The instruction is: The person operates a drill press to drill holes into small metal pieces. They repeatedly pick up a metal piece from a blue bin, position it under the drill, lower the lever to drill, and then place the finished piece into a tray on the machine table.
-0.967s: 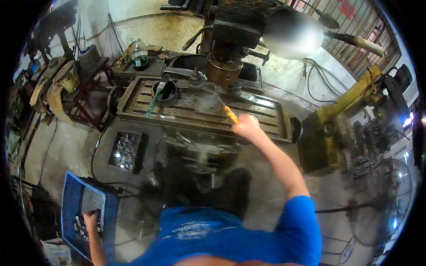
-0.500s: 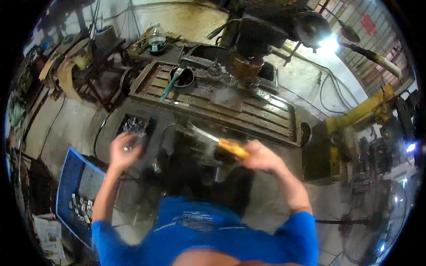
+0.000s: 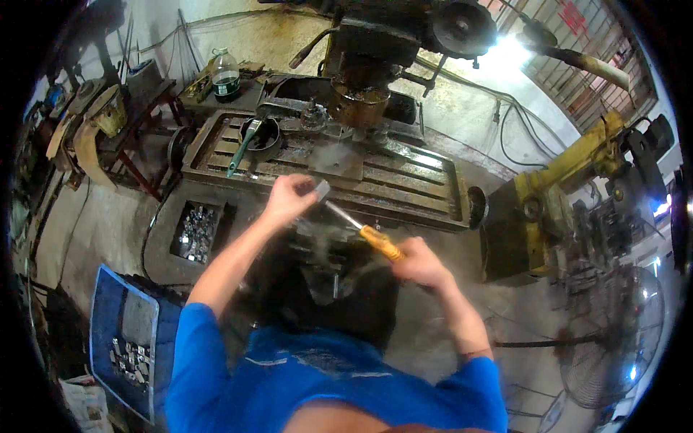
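Observation:
My left hand [image 3: 286,200] pinches a small grey metal block [image 3: 322,190] in front of the machine table. Just below and to the right, my right hand [image 3: 421,263] is closed around the yellow handle of a hand tool [image 3: 380,242] with a slim metal shaft. That shaft points up and left, its tip at or very close to the block; whether they touch I cannot tell. To the left of my left forearm, a dark tray [image 3: 225,229] holds many small shiny metal pieces [image 3: 196,232].
A slotted machine table [image 3: 415,189] spans the far side beneath a dark machine head [image 3: 361,101]. On it sits a round pan [image 3: 268,148] with a green-handled brush [image 3: 242,150]. A blue bin [image 3: 155,339] of metal pieces stands lower left, a fan [image 3: 610,346] lower right.
My left hand has moved right and away from the tray of pieces, now with a metal block at the tool's tip. My right hand still grips the tool. The view has shifted slightly.

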### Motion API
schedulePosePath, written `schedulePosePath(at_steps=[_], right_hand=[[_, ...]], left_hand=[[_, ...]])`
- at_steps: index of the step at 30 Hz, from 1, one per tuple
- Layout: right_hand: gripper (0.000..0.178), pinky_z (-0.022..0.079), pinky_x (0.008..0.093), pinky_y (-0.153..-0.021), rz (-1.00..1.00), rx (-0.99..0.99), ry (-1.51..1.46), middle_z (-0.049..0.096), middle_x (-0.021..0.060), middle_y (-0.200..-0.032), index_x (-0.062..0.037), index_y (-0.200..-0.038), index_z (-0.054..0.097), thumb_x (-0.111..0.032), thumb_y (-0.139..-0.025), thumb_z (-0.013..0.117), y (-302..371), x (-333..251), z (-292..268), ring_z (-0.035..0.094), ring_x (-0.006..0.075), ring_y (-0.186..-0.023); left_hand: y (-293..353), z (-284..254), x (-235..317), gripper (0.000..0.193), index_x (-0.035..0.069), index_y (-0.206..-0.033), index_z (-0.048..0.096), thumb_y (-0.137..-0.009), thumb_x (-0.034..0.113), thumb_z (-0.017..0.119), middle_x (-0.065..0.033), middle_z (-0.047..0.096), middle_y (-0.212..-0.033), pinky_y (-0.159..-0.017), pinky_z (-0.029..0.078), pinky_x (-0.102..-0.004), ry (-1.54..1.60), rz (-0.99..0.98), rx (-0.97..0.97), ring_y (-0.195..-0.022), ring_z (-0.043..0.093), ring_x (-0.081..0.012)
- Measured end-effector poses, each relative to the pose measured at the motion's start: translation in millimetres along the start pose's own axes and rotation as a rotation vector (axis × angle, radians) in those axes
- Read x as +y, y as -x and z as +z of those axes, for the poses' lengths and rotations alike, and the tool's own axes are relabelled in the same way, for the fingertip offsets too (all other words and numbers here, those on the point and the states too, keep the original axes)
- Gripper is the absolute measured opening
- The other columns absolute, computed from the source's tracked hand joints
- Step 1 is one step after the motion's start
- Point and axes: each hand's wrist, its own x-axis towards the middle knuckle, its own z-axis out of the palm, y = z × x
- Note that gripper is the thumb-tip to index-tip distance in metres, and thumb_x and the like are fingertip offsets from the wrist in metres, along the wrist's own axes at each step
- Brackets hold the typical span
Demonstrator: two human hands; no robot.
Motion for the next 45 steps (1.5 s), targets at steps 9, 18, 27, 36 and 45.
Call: schedulePosePath(at_steps=[9, 18, 27, 36, 45], right_hand=[[0.036, 0.037, 0.0218, -0.049, -0.204, 0.231, -0.596, 0.058, 0.0005, -0.067, 0.0013, -0.094, 0.061, -0.008, -0.060, 0.050, -50.5, 45.2, -9.3, 0.048, 0.0062, -0.056], [0.015, 0.036, 0.0253, -0.046, -0.044, 0.513, -0.495, 0.048, -0.0018, -0.051, 0.0037, -0.067, 0.059, -0.009, -0.062, 0.054, -117.2, 136.6, 61.1, 0.043, 0.0062, -0.049], [0.035, 0.048, 0.0338, -0.075, 0.091, 0.593, -0.134, 0.063, 0.0206, -0.082, -0.0017, -0.088, 0.066, -0.018, -0.058, 0.057, -50.4, 95.4, 34.4, 0.063, 0.0321, -0.079], [0.036, 0.046, 0.0276, -0.076, -0.123, 0.681, -0.147, 0.065, 0.0104, -0.084, 0.0024, -0.090, 0.064, -0.005, -0.058, 0.051, -11.1, 77.4, -54.2, 0.060, 0.0170, -0.080], [0.057, 0.025, 0.0468, -0.103, -1.093, 0.807, -0.540, 0.046, 0.0182, -0.122, -0.0020, -0.122, 0.043, -0.029, -0.073, 0.052, 38.5, -141.5, -300.6, 0.042, 0.0328, -0.116]], left_hand=[[-101.7, 48.8, -26.9, 0.037, 0.006, -0.092, 0.065, -0.064, 0.031, 0.064, -0.0147, 0.061, -0.082, -0.072, 0.047, -0.0408, -0.719, 0.264, 0.094, -0.079, 0.059, -0.0309], [-120.4, 40.8, -29.4, 0.036, 0.007, -0.099, 0.063, -0.065, 0.019, 0.066, -0.0168, 0.062, -0.089, -0.078, 0.046, -0.0406, -0.667, 0.211, -0.187, -0.085, 0.059, -0.0322], [-138.9, 58.8, -41.5, 0.035, 0.004, -0.099, 0.062, -0.067, 0.015, 0.065, -0.0173, 0.062, -0.088, -0.077, 0.046, -0.0413, -0.663, 0.311, -0.130, -0.085, 0.058, -0.0336], [-145.4, 62.4, -31.3, 0.037, 0.003, -0.092, 0.061, -0.066, 0.028, 0.070, -0.0171, 0.062, -0.085, -0.073, 0.048, -0.0430, -0.718, -0.022, 0.006, -0.084, 0.060, -0.0334], [-157.0, 48.5, -44.4, 0.052, 0.000, -0.096, 0.060, -0.061, 0.036, 0.074, -0.0189, 0.062, -0.090, -0.074, 0.047, -0.0418, -0.575, -0.017, -0.090, -0.087, 0.059, -0.0335]])
